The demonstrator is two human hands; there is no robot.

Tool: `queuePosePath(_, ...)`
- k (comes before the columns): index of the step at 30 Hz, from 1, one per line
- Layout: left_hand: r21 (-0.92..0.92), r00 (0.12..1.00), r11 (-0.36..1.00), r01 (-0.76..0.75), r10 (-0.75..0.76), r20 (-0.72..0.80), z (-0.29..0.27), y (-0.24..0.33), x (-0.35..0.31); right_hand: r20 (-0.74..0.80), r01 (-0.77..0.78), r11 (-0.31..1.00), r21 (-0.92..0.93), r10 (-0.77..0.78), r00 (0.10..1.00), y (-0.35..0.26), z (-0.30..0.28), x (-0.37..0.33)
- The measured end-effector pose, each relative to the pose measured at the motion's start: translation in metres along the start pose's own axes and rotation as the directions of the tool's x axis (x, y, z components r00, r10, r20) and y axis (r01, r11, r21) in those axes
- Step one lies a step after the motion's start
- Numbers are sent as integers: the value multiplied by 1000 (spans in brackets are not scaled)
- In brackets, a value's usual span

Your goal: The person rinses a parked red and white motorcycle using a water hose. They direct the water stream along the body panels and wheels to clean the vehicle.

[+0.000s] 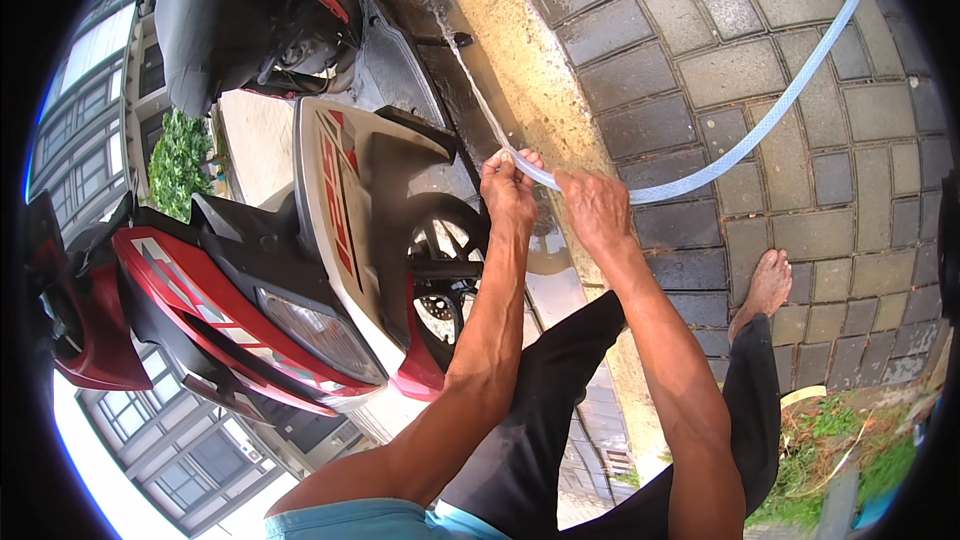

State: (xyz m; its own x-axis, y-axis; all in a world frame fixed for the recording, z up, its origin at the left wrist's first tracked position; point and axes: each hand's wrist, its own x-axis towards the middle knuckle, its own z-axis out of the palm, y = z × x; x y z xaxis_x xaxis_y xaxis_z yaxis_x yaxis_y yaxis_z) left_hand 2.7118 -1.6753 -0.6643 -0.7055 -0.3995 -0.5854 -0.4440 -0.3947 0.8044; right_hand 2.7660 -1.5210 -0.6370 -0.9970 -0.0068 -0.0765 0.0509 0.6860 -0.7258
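Note:
My left hand (508, 185) pinches the end of a clear bluish water hose (760, 125), and a thin jet of water (472, 80) shoots from it toward the scooter's footboard (395, 70). My right hand (592, 205) grips the same hose just behind the left hand. The hose curves away over the paving to the upper right. A red, white and black scooter (330, 230) stands right in front of me, its front wheel (445, 275) just under my left forearm.
A wet concrete kerb (520, 60) runs between the scooter and the grey brick paving (760, 210). My bare foot (765, 285) rests on the paving. A building front (85, 130) and a green bush (178, 160) lie at the left, grass (850, 450) at the lower right.

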Motion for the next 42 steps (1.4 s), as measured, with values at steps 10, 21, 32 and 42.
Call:
queuePosePath(10,5,999,999,-33,33,-5,16,11,-2,-36,-15,999,31,16,999,-3,-5,7)
queuePosePath(21,45,996,997,-70,67,57,24,22,-3,-65,-15,999,33,17,998,-6,-9,8)
queuePosePath(32,89,998,996,-6,1,66,13,19,2,-27,-25,999,45,26,999,-7,-9,6)
queuePosePath(42,106,999,994,-15,9,52,13,18,4,-24,-28,998,53,29,999,-7,-7,7)
